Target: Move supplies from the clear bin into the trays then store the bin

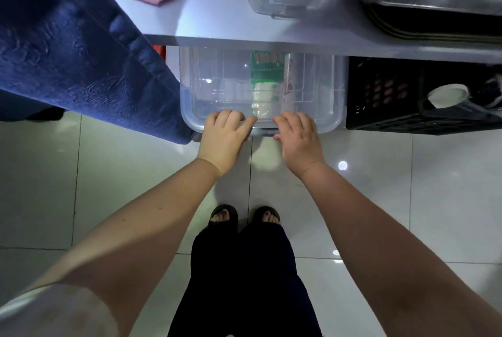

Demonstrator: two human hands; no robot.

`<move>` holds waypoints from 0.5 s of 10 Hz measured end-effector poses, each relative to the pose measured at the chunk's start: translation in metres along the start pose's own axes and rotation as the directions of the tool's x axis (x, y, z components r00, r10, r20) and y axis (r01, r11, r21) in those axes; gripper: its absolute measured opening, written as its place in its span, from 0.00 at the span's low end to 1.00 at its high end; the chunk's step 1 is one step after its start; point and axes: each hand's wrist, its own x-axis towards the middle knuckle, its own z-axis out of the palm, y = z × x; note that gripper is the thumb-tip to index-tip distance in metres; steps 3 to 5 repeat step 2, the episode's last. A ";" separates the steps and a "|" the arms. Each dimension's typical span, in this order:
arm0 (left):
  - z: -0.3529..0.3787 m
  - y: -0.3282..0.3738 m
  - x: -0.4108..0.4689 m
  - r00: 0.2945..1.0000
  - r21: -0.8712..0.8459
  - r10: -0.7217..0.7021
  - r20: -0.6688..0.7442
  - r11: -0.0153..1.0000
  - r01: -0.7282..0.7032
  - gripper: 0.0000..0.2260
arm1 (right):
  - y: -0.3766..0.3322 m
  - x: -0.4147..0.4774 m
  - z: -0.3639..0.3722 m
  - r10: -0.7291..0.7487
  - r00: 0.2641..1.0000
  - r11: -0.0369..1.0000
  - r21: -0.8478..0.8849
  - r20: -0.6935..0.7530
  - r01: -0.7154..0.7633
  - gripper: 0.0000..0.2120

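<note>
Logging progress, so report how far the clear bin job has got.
Done: nothing certain. In hand: left hand and right hand grip the near rim of the clear bin, which sits partly under the table. Left: a green packet shows through the bin, so emptying may be unfinished.

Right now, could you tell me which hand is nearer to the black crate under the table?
Right. The right hand grips the near rim of the clear bin, toward the black crate; the left hand grips the same rim farther left.

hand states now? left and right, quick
Left hand: fingers curled over the near rim of the clear bin, holding it.
Right hand: holding the same rim.
</note>
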 end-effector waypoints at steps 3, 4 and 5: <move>-0.017 0.013 0.016 0.983 0.008 -0.138 0.121 0.990 0.138 0.18 | -0.004 0.015 -0.019 0.080 0.986 0.988 0.119 0.145 -0.098 0.17; -0.017 0.013 0.016 0.983 0.008 -0.138 0.121 0.990 0.138 0.18 | -0.004 0.015 -0.019 0.080 0.986 0.988 0.119 0.145 -0.098 0.17; -0.017 0.013 0.016 0.983 0.008 -0.138 0.121 0.990 0.138 0.18 | -0.004 0.015 -0.019 0.080 0.986 0.988 0.119 0.145 -0.098 0.17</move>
